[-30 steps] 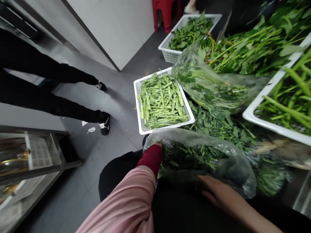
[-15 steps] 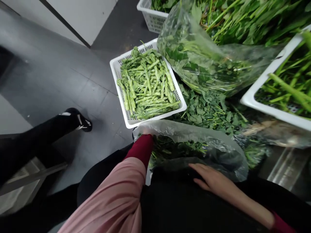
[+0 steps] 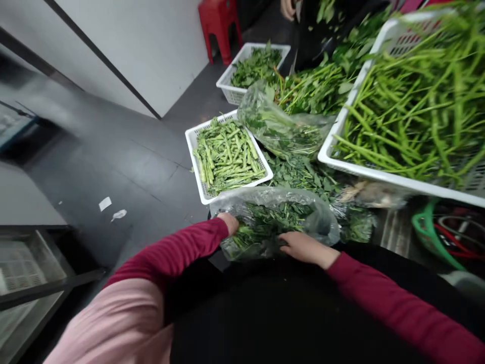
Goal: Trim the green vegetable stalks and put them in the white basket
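A clear plastic bag [image 3: 326, 222] lies open in front of my body, with dark leafy greens [image 3: 280, 215] inside it. My left hand [image 3: 228, 223] reaches in at the bag's left end, beside green stems; it looks closed, but its fingertips and what they grip are hidden. At the bag's near edge, my right hand [image 3: 303, 247] has its fingers curled over the plastic, the thumb close to them. Just beyond the bag stands a white basket [image 3: 204, 196] of trimmed green flowering stems [image 3: 229, 156], which neither hand touches.
Loose leafy greens [image 3: 299, 174] and a bulging bag of greens [image 3: 284, 129] lie beyond. A large white basket [image 3: 394, 179] of long green stems is at right, above a green basket [image 3: 424, 227]. Farther off are another white basket [image 3: 233, 93], a red stool [image 3: 220, 25] and another person's hand [image 3: 288, 9].
The view has shifted, bringing the right-hand basket, the stool and another person's hand into sight. My right hand has moved from resting near my lap to the bag's near edge. The walking leg is gone.
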`<state>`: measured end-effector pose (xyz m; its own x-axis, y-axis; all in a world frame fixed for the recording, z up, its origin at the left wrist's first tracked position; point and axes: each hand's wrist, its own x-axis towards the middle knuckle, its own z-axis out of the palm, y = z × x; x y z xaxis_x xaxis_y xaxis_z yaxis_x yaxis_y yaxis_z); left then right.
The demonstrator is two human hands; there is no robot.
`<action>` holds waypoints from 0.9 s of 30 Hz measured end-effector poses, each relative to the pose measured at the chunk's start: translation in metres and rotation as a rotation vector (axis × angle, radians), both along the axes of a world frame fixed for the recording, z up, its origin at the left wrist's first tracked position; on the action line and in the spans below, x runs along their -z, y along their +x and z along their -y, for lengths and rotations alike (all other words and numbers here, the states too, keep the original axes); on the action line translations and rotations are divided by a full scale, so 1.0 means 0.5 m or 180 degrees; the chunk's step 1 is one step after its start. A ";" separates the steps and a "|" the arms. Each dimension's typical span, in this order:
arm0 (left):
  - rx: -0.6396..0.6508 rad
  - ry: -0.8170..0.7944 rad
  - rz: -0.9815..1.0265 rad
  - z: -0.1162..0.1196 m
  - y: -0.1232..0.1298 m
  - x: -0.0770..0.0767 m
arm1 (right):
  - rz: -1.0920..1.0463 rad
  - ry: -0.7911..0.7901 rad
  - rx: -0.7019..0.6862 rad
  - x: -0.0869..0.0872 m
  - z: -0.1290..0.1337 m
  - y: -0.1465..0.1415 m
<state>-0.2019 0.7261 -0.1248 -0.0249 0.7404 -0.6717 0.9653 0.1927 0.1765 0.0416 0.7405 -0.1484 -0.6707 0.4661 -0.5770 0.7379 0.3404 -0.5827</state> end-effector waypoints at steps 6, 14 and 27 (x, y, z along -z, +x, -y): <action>0.0491 0.0725 -0.0672 0.169 0.036 -0.138 | -0.1540 -0.2035 0.2111 -0.063 0.079 -0.056; -0.0797 0.1663 0.0736 0.246 0.148 -0.068 | -0.2986 -0.1139 0.3758 -0.135 0.121 -0.091; -0.2679 0.0082 0.4544 0.243 0.191 -0.080 | -0.3381 -0.0713 0.3899 -0.159 0.211 -0.106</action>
<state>-0.1066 0.6044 -0.0849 0.1874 0.8501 -0.4921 -0.3335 0.5263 0.7822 -0.0112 0.6350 -0.0690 -0.1019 0.9628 -0.2503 -0.2528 -0.2684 -0.9295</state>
